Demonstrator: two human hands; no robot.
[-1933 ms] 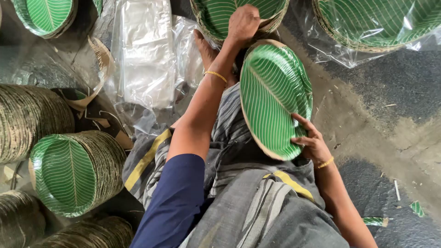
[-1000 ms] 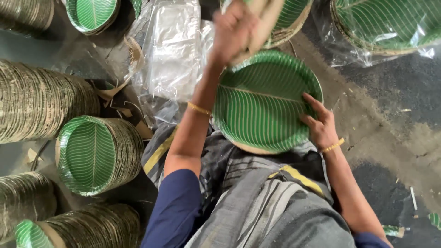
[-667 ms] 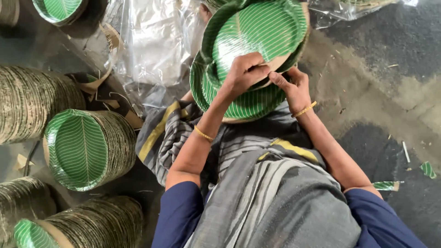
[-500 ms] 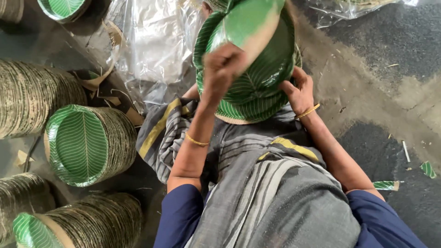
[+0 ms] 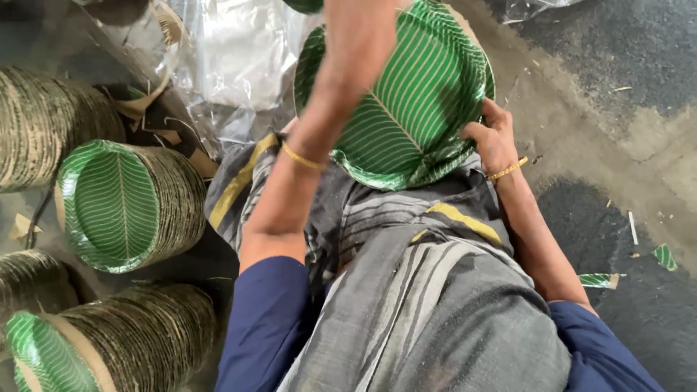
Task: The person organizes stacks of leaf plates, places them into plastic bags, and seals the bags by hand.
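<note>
Stacking step, frame centre: right hand [image 5: 494,141] grasps green leaf-pattern plates [image 5: 396,109]; left hand's grip, cropped above, cannot be told; squaring likely follows.

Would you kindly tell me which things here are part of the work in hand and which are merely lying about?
In hand:
- green leaf-patterned plates on the lap
- right hand gripping their edge
- left arm reaching up over them, hand out of view

Lying about:
- plate stacks on their sides
- clear plastic bags
- green scraps on the floor
</note>
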